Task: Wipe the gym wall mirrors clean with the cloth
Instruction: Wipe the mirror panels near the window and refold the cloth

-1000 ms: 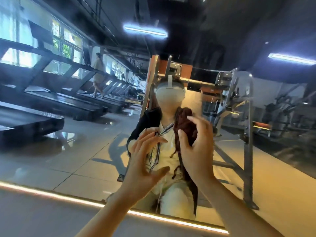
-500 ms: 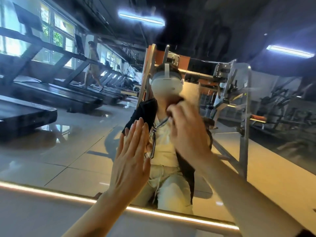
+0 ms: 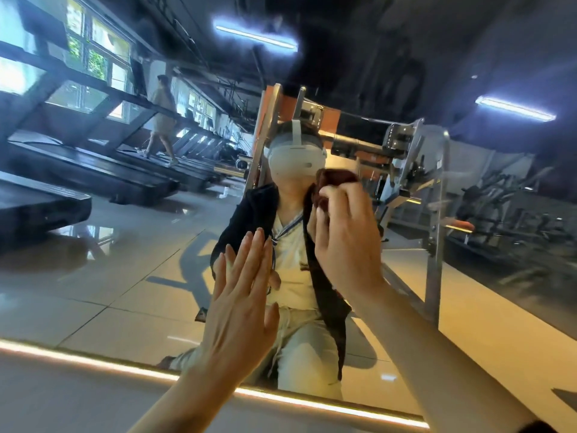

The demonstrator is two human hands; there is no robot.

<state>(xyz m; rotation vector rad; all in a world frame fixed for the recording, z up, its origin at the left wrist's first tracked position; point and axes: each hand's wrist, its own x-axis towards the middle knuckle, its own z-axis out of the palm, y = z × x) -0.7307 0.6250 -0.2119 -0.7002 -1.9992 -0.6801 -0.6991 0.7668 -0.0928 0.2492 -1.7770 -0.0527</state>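
The wall mirror [image 3: 131,276] fills the view and reflects the gym and me. My right hand [image 3: 346,242] is raised against the glass and grips a bunched dark red-brown cloth [image 3: 332,182], whose top shows above my fingers. My left hand [image 3: 243,304] lies flat on the mirror with straight fingers, lower and to the left of the right hand. It holds nothing. Most of the cloth is hidden behind my right hand.
A lit strip [image 3: 93,360] runs along the mirror's bottom edge, with plain wall below it. Reflected in the glass are treadmills [image 3: 93,173] at the left with a person walking, a weight machine frame [image 3: 434,214] behind me, and ceiling lights.
My right hand has carried the cloth upward on the glass. My left hand went from curled fingers to flat on the mirror. The view has tilted up slightly.
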